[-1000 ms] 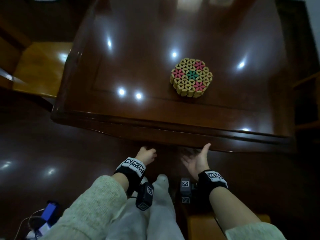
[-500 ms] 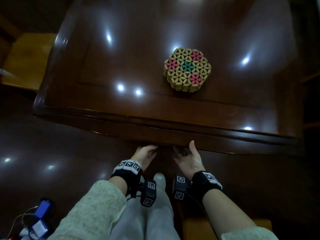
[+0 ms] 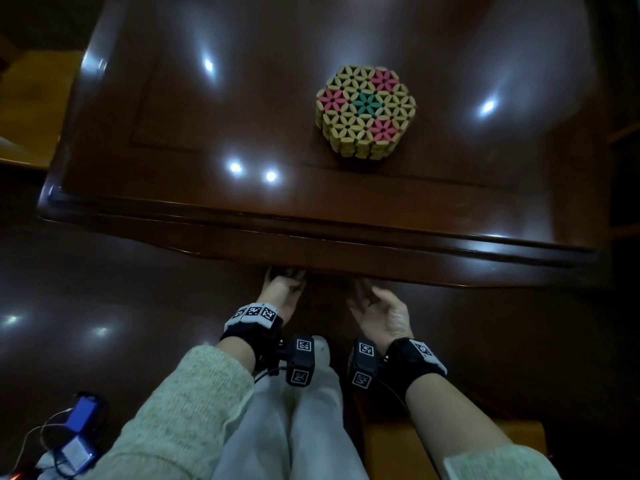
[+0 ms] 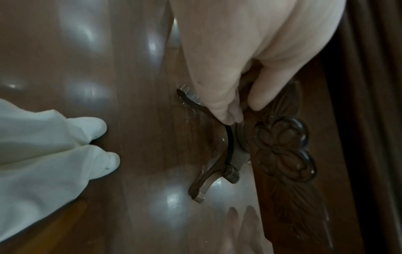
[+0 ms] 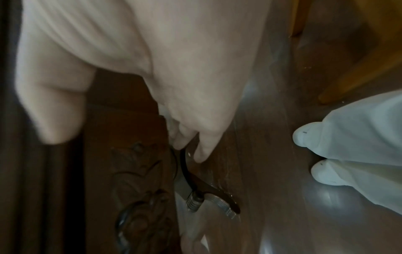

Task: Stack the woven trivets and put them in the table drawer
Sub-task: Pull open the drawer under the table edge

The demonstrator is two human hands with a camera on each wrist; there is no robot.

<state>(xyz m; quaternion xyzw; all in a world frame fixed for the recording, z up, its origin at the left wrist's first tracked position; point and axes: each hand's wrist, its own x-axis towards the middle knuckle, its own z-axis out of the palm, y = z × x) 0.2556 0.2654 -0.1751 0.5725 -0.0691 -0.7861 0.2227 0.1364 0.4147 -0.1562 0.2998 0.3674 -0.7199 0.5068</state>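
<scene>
On the dark polished table (image 3: 194, 109) the stack of woven trivets (image 3: 365, 112) lies flat, at about 1 o'clock from the middle of the head view, well apart from both hands. It is a hexagon of yellow flower cells with three pink flowers and one green flower in the centre, and its side shows several layers. Both hands are low, under the near edge of the table, at about 6 o'clock in the head view, and they are apart from each other. The left hand (image 3: 282, 292) has its fingers (image 4: 226, 110) curled round the metal drawer handle (image 4: 217, 154) near its upper end, with the thumb on the other side of the bar, so it grips the handle. The right hand (image 3: 379, 311) has its fingertips (image 5: 185, 139) hooked on the other end of the same kind of curved handle (image 5: 195, 182); its thumb stands away, toward 9 o'clock in the right wrist view. Beside the handle the drawer front (image 4: 289, 154) shows a carved flower. How far the drawer is pulled out I cannot tell. The feet in white socks (image 4: 95, 146) stand on the shiny floor (image 4: 65, 60) below. A small blue device (image 3: 81, 415) with cables lies on the floor at 8 o'clock in the head view.
</scene>
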